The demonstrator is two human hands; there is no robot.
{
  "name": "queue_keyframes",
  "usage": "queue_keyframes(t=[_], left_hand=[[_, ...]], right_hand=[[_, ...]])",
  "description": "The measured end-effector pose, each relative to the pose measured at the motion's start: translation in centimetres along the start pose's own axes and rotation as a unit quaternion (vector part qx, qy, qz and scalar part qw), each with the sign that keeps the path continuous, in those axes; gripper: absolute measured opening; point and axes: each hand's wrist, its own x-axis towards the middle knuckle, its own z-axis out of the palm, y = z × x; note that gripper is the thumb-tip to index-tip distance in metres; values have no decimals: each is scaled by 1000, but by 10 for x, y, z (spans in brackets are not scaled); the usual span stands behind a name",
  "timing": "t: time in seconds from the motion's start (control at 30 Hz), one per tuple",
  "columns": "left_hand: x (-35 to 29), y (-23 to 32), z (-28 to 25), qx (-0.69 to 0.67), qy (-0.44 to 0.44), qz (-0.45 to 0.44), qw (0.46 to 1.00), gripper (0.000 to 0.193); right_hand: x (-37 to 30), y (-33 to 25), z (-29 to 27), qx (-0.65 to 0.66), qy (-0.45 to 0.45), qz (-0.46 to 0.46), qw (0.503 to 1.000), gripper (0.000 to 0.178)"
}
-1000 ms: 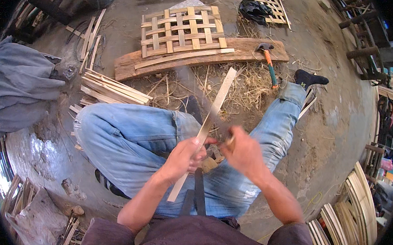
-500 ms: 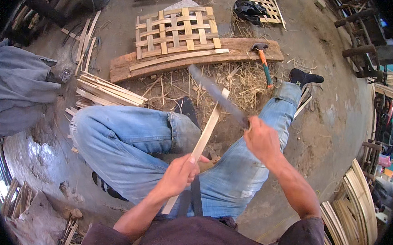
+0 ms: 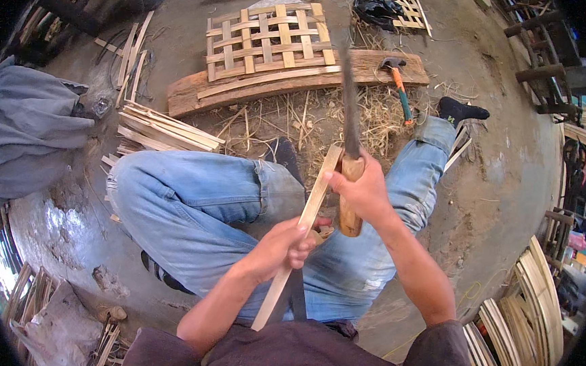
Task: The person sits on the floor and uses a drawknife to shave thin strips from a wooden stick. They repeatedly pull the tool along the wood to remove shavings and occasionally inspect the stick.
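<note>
My left hand (image 3: 282,248) is closed round a pale, flat bamboo strip (image 3: 317,191), which slants from my lap up and away to the right. In my right hand (image 3: 366,191) is a long knife (image 3: 350,109) with a thick wooden handle (image 3: 350,217); its dark blade points away from me. My right thumb lies at the strip's upper end, touching it or very close. Beyond my legs, a woven lattice panel (image 3: 270,43) of bamboo strips rests against a wooden plank (image 3: 189,94), with one loose strip along its front.
An orange-and-green-handled hammer (image 3: 399,88) leans off the plank onto shavings (image 3: 311,116). Cut strips (image 3: 164,130) lie stacked beside my left knee. Grey cloth (image 3: 28,134) hangs at far left. Curved strips (image 3: 533,295) stand at right. A black plastic bag (image 3: 375,10) and another lattice lie far back.
The knife has swung from slanting left across the strip to pointing straight away, with my right hand moving left and nearer the strip. My left hand has shifted slightly right and farther up.
</note>
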Motion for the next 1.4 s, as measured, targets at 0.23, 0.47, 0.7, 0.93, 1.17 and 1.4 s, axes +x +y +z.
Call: queue_keyframes(t=[0.23, 0.47, 0.7, 0.93, 1.17, 1.4], left_hand=[[1, -15, -13, 188, 123, 55, 973, 31], [3, -22, -17, 207, 129, 44, 969, 30], [5, -15, -10, 197, 150, 70, 966, 29], [7, -19, -3, 221, 147, 80, 961, 30], [9, -21, -5, 188, 135, 74, 970, 28], [6, -23, -2, 210, 136, 71, 966, 27]], right_hand=[[-68, -14, -20, -551, -173, -207, 790, 20], [-75, 3, -31, -542, -169, -201, 798, 22], [-69, -4, -18, -528, -166, -170, 815, 14], [-60, 2, -20, -549, -139, -141, 812, 27], [-58, 7, -22, -555, -122, -189, 800, 23], [-64, 1, -21, -550, -140, -184, 802, 17]])
